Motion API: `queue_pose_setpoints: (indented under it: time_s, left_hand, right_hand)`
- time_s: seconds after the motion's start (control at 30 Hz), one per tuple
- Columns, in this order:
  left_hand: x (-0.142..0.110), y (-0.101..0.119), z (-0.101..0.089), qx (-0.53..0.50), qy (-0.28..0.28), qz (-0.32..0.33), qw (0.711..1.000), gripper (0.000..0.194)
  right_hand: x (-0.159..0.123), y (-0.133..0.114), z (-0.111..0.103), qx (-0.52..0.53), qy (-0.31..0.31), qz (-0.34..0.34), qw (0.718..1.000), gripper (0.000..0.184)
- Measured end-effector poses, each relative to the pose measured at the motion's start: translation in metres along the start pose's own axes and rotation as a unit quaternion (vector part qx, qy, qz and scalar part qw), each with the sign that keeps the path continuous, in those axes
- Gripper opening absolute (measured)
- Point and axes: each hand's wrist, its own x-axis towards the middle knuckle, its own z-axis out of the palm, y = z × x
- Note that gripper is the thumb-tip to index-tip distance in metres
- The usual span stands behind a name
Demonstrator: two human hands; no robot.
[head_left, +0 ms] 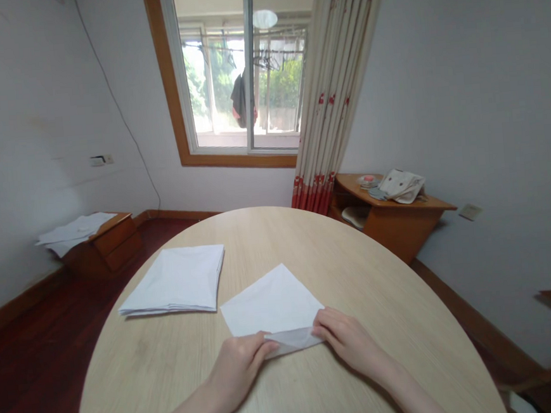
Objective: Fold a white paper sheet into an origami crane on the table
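A white sheet of paper [273, 300] lies on the round table near its middle, one corner pointing away from me. Its near edge is bent up into a greyish, shaded flap. My left hand [242, 360] pinches the left end of this flap between thumb and fingers. At the flap's other end, my right hand [341, 333] grips the paper the same way, close to its right corner. Left of the sheet sits a stack of white paper [176, 278], its layered edges showing at the front.
The pale wooden round table [357, 276] fills the foreground. Behind it on the right stands a brown corner desk [404, 228] bearing a cloth bag [402, 186]. A low cabinet [119, 244] with papers on top is at the left wall. A curtain [331, 100] hangs beside the window.
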Motion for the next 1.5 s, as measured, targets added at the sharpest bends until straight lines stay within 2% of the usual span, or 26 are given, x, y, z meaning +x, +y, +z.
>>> queue_pose_setpoints:
  time_s: [0.1,0.17,0.3,0.4,0.57,0.7,0.9,1.13,1.23,1.37,1.5]
  left_hand:
    - [0.001,0.001,-0.001,0.011,0.016,-0.024,1.000,0.045]
    - [0.001,0.004,-0.004,-0.011,0.017,-0.038,0.999,0.039]
    - [0.000,0.008,-0.008,-0.082,-0.009,-0.038,0.996,0.026]
    - [-0.002,0.009,-0.009,-0.112,-0.027,-0.013,0.993,0.028]
    - [-0.002,0.007,-0.011,-0.087,0.002,0.081,0.993,0.029]
    - [-0.001,0.001,-0.014,-0.118,-0.021,0.103,0.987,0.036]
    - [0.000,0.002,-0.021,-0.207,-0.098,0.144,0.963,0.046]
    - [0.005,0.014,-0.024,-0.299,-0.115,0.129,0.938,0.077]
    - [0.006,0.011,-0.017,-0.327,-0.128,0.106,0.930,0.082]
    - [0.005,0.007,-0.012,-0.313,-0.142,0.087,0.935,0.087]
    - [0.005,0.007,-0.010,-0.300,-0.152,0.077,0.939,0.084]
  right_hand:
    - [-0.001,-0.001,0.000,0.002,-0.003,0.001,1.000,0.022]
    - [-0.002,-0.002,-0.001,0.004,-0.006,0.003,1.000,0.023]
    - [-0.002,-0.007,-0.001,0.007,-0.007,-0.002,1.000,0.022]
    - [-0.002,-0.009,0.002,-0.001,-0.005,-0.005,1.000,0.021]
    - [-0.001,-0.011,0.007,-0.003,-0.016,-0.008,1.000,0.020]
    - [-0.001,-0.015,0.006,0.021,-0.035,-0.021,0.999,0.019]
    - [-0.003,-0.020,0.005,0.058,-0.058,-0.038,0.996,0.018]
    - [-0.006,-0.025,0.004,0.082,-0.077,-0.045,0.993,0.017]
    - [-0.006,-0.027,0.004,0.084,-0.077,-0.049,0.992,0.016]
    - [-0.005,-0.028,0.005,0.068,-0.079,-0.048,0.993,0.016]
    - [-0.006,-0.029,0.005,0.034,-0.078,-0.050,0.995,0.018]
